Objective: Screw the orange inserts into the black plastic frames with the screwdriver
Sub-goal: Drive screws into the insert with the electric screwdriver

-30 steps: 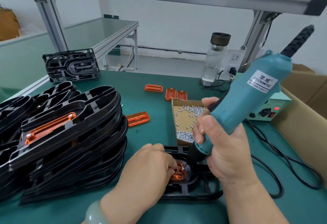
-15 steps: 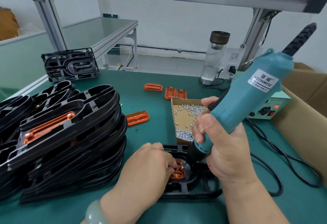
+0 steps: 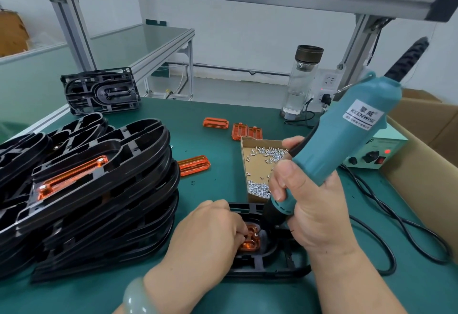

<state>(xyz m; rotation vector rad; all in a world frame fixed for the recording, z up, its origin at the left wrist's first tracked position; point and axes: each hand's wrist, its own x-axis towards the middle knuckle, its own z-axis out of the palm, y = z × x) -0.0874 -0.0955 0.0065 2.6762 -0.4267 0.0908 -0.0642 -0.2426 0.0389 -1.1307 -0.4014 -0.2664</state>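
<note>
A black plastic frame (image 3: 277, 268) lies flat at the table's near edge with an orange insert (image 3: 250, 240) seated in it. My left hand (image 3: 205, 237) rests on the frame, its curled fingertips pinching at the insert beside a small screw. My right hand (image 3: 314, 204) grips the teal electric screwdriver (image 3: 347, 140), tilted, with its black tip down at the insert. Most of the frame is hidden under both hands.
A stack of black frames (image 3: 94, 189), the top one with an orange insert, fills the left. Loose orange inserts (image 3: 194, 165) lie mid-table. A cardboard tray of screws (image 3: 257, 165), a bottle (image 3: 301, 83), a power unit (image 3: 371, 155), cables and a carton (image 3: 426, 165) stand right.
The view has shifted slightly; the screwdriver has tipped a little more upright over the insert. Both hands stay where they were.
</note>
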